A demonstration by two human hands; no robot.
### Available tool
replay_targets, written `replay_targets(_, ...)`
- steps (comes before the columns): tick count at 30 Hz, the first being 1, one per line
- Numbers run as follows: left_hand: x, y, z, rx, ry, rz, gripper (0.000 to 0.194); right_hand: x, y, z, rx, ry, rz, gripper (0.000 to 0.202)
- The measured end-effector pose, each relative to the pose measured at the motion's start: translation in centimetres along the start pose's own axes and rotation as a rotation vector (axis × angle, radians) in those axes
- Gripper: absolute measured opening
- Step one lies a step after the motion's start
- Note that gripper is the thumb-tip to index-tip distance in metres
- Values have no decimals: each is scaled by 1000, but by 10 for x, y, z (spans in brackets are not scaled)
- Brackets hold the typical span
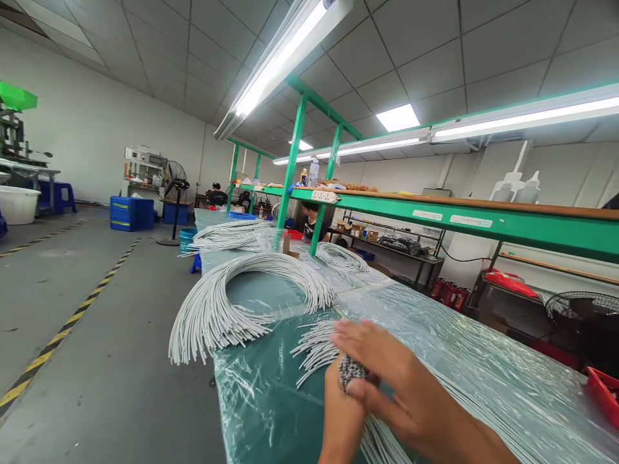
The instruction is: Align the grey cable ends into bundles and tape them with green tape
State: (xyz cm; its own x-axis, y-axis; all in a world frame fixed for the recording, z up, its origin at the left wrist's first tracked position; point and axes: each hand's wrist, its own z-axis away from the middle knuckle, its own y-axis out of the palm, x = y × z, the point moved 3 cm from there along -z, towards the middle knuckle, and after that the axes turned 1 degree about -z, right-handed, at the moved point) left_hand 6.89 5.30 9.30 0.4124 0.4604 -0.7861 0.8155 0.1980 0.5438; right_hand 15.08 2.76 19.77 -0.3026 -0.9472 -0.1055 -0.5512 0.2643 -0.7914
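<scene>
A bundle of thin white wires (352, 372) points its cut ends up at me, gripped in my left hand (341, 409). My right hand (389, 370) is cupped against the same bundle, fingers stretched out over the top and thumb near the cut ends. The bundle's length runs down below my hands, partly hidden by them. Just beyond, more loose white wire ends (314, 348) fan out on the table. Farther off lies a big curved coil of white wires (207, 309), its ends spread over the left table edge.
Plastic film covers the green table (271, 399). More wire coils (232, 235) lie toward the far end. A green shelf frame (387, 206) with lamps stands along the table. A red bin (604, 393) sits at right. A person (311, 222) is behind the shelf.
</scene>
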Motion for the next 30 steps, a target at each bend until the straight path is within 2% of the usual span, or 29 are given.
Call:
replay_targets(3, -2, 0, -4, 73, 61, -119, 21, -10, -8, 11, -336, 173, -51, 22)
replay_targets(5, -2, 0, -6, 112, 60, -138, 17, -10, -5, 20, -448, 202, -79, 6)
replay_targets(9, -4, 2, -4, 83, -8, 7, 13, 3, 19, 32, -426, 80, -21, 8)
replay_targets(12, -7, 5, 0, 78, -113, 99, 11, 6, 34, 38, -405, 136, 21, 7)
replay_targets(14, -11, 7, 1, 99, -135, 118, 11, 5, 38, 39, -401, 175, 13, 9)
replay_targets(17, -13, 7, 0, 124, -93, 75, 14, 4, 38, 37, -440, 196, -46, 10)
replay_targets(21, -3, 1, -5, 130, -25, -15, 16, 1, 34, 38, -515, 259, -127, 9)
replay_targets(25, 4, 1, -4, 142, -79, 101, 19, 3, 34, 38, -522, 243, -119, 13)
replay_targets(27, 2, 3, -4, 133, -100, 124, 19, 5, 33, 36, -519, 228, -124, 16)
replay_targets(30, -8, 4, -6, 82, -58, 4, 14, 5, 30, 30, -561, 208, -144, 15)
